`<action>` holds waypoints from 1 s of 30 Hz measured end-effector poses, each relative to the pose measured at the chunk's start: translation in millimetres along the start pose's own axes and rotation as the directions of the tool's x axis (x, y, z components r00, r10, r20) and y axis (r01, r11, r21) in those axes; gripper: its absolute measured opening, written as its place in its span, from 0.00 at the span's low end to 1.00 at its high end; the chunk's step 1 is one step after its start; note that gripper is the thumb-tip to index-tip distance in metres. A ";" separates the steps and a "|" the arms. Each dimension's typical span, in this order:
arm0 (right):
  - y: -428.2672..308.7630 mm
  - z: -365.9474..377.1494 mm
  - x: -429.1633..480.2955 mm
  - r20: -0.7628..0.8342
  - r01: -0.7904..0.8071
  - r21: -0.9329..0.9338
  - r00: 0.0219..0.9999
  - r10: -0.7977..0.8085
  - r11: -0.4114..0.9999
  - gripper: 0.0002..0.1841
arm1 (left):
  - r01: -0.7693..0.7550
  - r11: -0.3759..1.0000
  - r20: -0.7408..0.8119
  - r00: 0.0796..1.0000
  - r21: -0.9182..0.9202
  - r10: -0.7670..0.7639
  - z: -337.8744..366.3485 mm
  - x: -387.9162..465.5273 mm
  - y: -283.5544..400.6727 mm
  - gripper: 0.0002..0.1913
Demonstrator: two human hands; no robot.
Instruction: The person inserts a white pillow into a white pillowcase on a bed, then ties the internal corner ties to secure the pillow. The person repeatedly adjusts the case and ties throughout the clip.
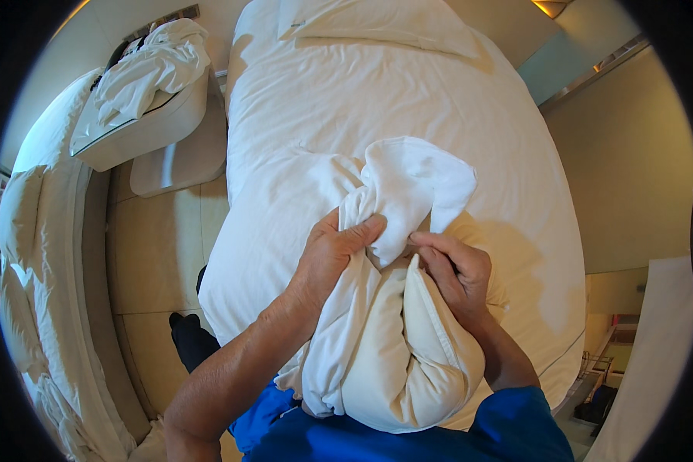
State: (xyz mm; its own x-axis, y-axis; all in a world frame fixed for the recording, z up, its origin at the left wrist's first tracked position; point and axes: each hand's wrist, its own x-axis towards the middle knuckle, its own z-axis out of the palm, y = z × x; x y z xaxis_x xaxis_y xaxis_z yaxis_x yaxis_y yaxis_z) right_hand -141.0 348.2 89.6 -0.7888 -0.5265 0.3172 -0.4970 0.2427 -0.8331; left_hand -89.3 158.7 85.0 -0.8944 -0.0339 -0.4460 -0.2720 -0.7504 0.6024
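Observation:
My left hand [338, 248] grips a bunched white cloth [413, 179], likely a pillowcase, with the thumb pressed on top of the gathers. One end of the cloth flares out beyond the hands; the rest trails down towards my body. Against my front rests a folded cream pillow [381, 346], its pointed corner just below my right fingers. My right hand [456, 265] has its fingers and thumb pinched together at the cloth's lower edge, close to that corner. Exactly what lies between those fingertips is partly hidden.
Ahead of me is a bed [369, 92] with a white cover and a pillow [381, 23] at its far end. A rounded white bedside table [144, 138] at left bears crumpled white linen [150, 69]. Farther left stands another bed or couch [63, 231] beside the tiled floor [156, 248].

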 end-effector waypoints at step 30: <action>8.9 15.7 16.7 0.144 -0.325 0.364 0.946 0.292 0.873 0.12 | 0.033 0.944 0.218 0.975 -0.329 0.042 -20.9 8.1 -5.2 0.23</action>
State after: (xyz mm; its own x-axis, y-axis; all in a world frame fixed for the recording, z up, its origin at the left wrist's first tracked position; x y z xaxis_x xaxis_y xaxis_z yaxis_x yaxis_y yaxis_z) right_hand -153.0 328.7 80.4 -0.8386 -0.5447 -0.0084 -0.0463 0.0866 -0.9952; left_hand -87.7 148.5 64.4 -0.9607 0.0794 -0.2659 -0.1696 -0.9264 0.3362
